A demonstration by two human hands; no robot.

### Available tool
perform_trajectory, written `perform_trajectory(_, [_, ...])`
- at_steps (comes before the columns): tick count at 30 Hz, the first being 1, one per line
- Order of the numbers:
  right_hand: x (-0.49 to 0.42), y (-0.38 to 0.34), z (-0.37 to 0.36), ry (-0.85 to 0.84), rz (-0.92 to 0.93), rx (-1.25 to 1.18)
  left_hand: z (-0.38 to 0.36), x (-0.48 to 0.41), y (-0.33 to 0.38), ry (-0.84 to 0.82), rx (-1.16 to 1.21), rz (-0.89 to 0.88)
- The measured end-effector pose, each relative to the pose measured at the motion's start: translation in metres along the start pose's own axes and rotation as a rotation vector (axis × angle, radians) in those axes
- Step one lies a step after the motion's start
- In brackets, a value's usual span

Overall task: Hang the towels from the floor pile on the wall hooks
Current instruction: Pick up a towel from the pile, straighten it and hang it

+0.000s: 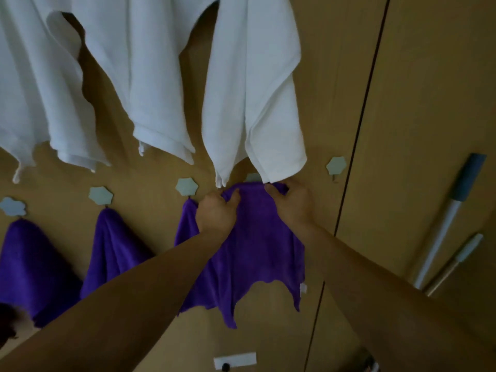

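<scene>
At the wooden wall, lower row of flower-shaped hooks. Both hands are up on the purple towel (255, 245). My left hand (216, 210) has its fingers curled round the top edge, thumb pinching in front. My right hand (291, 202) grips the same edge just beside it. The towel's top is bunched against the fourth hook (252, 177), whose plate is half hidden behind the hem of a white towel (255, 103) hanging from above. The rest of the cloth hangs down against the wall. I cannot tell whether the fabric is over the peg, because my fingers and the white hem cover it.

Risks, as I judge them:
- Letting go before the cloth is seated, so it slides to the floor.
- Catching only a thin fold, which the towel's own weight could pull off.
- Hooking the white hem along with it, or tugging that towel down.

The nearest hung towel (185, 226) sits partly behind my left forearm. An empty hook (336, 165) is to the right. The floor pile is out of view.
</scene>
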State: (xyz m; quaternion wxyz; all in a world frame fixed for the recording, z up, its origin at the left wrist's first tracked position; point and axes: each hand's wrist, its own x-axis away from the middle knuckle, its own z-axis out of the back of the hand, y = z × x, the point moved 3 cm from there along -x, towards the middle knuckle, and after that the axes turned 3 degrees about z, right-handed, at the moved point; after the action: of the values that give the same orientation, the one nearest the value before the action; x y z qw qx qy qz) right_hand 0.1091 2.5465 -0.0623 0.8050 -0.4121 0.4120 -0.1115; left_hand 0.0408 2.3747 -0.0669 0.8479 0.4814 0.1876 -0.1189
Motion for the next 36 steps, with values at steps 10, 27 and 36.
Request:
perform_trajectory(10, [0.003, 0.036, -0.026, -0.062, -0.056, 0.084, -0.034, -0.004, -0.026, 0.039, -0.035, 0.151])
perform_trajectory(27, [0.024, 0.041, -0.024, 0.110, 0.299, 0.687, -0.048, 0.023, -0.024, -0.135, -0.689, -0.122])
perform_trajectory(36, [0.047, 0.072, -0.035, -0.469, 0.114, -0.032, -0.056, 0.038, -0.030, -0.549, -0.081, -0.284])
